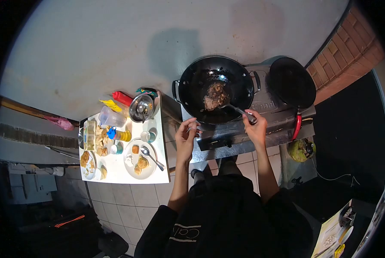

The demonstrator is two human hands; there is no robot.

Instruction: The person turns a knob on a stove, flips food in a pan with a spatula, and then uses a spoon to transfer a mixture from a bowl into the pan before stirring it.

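Observation:
A black two-handled wok (196,79) sits on the metal stove (261,101), with browned, crumbly food (216,96) at its middle. My right hand (255,126) is closed round the handle end of a spatula (233,107), whose head touches the food. Just outside the wok's lower left rim is my left hand (187,136), its fingers bent; thumb and fingertips come close together, and anything between them is too small to name.
A black pan (292,81) with a red handle lies right of the wok. On the left, a white table (115,175) bears a plate (136,173), a metal bowl (141,107), a red bottle (122,98) and an oil bottle (123,136). A green gas cylinder (299,154) stands below right.

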